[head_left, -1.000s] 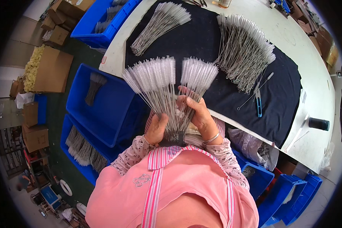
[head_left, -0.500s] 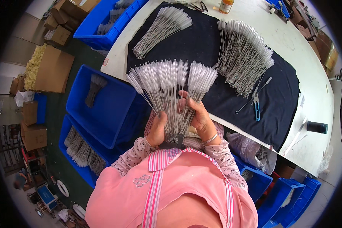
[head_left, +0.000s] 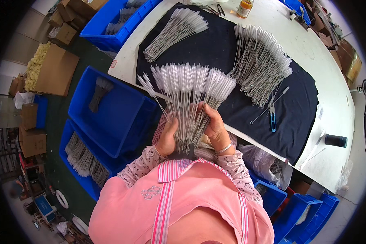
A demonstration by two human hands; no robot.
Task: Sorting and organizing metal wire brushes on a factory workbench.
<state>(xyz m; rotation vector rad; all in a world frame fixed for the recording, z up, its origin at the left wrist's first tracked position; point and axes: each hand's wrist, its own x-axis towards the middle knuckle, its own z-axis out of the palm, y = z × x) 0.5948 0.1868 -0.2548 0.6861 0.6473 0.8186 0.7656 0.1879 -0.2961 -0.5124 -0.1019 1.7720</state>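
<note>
A fanned bundle of thin wire brushes [head_left: 187, 81] with white bristle heads is held upright between my two hands, close to my body. My left hand [head_left: 167, 137] is closed around the left side of the wire stems. On the right side, my right hand [head_left: 216, 128] grips the stems with the thumb in front; its other fingers are mostly hidden behind them. One small group of brushes [head_left: 149, 86] leans out to the left, apart from the rest. The looped stem ends sit low, by a dark patch at my apron.
A black cloth [head_left: 215, 49] covers much of the white table [head_left: 333, 93]. On it lie a smaller brush pile [head_left: 177, 32], a larger one [head_left: 261, 65], and blue-handled pliers [head_left: 273, 120] beside a single brush. Blue bins [head_left: 105, 122] stand left, others lower right.
The brushes in my hands have shifted: the gap on the right has closed, and a few at the left now stand apart. The view has moved slightly.
</note>
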